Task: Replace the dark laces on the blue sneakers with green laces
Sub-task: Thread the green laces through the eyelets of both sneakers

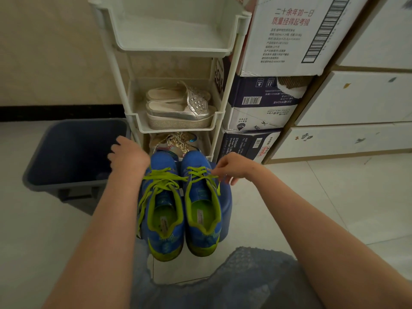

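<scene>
**Inspector:** State where the work items are.

**Technician:** The sneakers (166,239) stand side by side, toes toward the rack (176,51). They sit on a blue support (226,204) that looks like a stool. The bin (33,168) stands just to their left.

**Inspector:** Lace condition?

**Technician:** Green laces (163,179) run through the eyelets of both sneakers. No dark lace shows on either. On the left sneaker (162,161) the ends hang loose down the outer side. No tied bow is visible on either sneaker.

**Inspector:** Condition of the hands?

**Technician:** The right hand (231,168) pinches a green strand at the outer edge of the lacing on the right sneaker (196,159). The left hand (129,152) is by the bin's near corner, beside the left toe. It is seen from the back, fingers bent downward. Whether it grasps anything cannot be told.

**Inspector:** Which step is in hand?

**Technician:** By judgement, a late one. Threading appears complete on both sneakers. The present step looks like taking up slack in the right sneaker's lace.

**Inspector:** What does the next move call for?

**Technician:** Probably both hands at the right sneaker:
1. Bring the left hand across to the second free end.
2. Pull both ends evenly so the rows sit flat.
3. Tie off, then repeat on the left sneaker.

An uneven pull could drag the sneaker across the support, so it should be steadied.
</scene>
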Tool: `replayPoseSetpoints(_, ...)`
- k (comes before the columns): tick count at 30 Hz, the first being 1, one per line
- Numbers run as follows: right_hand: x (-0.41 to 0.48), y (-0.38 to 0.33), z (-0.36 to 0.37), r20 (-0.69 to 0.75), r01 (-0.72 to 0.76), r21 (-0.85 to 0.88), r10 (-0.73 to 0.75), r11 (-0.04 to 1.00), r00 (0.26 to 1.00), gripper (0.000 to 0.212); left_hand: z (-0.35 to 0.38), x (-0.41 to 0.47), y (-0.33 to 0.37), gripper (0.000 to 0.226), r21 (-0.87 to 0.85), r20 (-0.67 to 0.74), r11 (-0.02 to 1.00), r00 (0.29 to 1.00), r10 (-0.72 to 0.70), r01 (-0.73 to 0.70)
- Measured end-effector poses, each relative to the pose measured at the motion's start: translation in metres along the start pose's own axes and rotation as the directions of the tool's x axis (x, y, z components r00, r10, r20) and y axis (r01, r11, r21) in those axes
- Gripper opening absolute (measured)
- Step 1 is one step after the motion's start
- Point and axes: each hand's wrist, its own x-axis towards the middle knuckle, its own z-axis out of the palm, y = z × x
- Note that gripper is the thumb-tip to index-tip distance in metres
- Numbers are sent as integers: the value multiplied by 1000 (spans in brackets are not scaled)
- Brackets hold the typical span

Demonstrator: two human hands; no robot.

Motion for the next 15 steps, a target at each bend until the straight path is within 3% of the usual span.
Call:
replayPoseSetpoints(2,3,3,3,-76,76,-23,-78,997,994,17,6,-8,7,51,74,-15,983,985,170,-168)
replayPoseSetpoints(4,5,4,6,-69,80,-27,-82,996,994,21,14,-14,16,30,-4,82,950,947,310,-311)
replayPoseSetpoints(6,5,5,6,-43,51,-56,-54,997,998,28,29,-22,20,23,-47,234,942,913,334,-333)
replayPoseSetpoints(8,4,4,5,10,14,-61,-14,998,1000,33,45,-24,17,21,58,346,931,883,319,-359)
replayPoseSetpoints(11,1,-1,5,117,-43,-58,49,997,992,40,56,-22,9,22,170,421,893,850,317,-418)
replayPoseSetpoints(15,0,-5,5,188,-56,-67,68,996,980,35,59,-22,8,14,171,427,854,818,385,-491)
